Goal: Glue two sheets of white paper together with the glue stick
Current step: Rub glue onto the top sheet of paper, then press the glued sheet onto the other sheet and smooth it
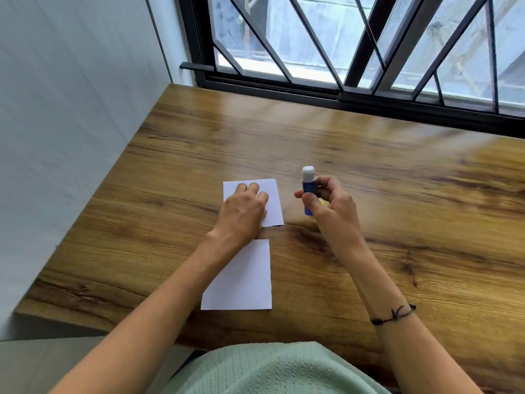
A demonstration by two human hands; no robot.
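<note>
White far sheet (272, 200) at frame centre, left hand (243, 213) pressing it, fingers relaxed. Near sheet (241, 277) just below, apart. Right hand (329, 203) grips upright blue glue stick (308, 183) right of far sheet, above wooden table (397, 194).

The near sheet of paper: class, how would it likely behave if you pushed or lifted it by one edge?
The near sheet looks thin and lies flat and unheld on the smooth wooden table, so a push would probably slide it. Lifted by one edge, it would likely droop. Its ragged edge suggests it tears easily.
</note>
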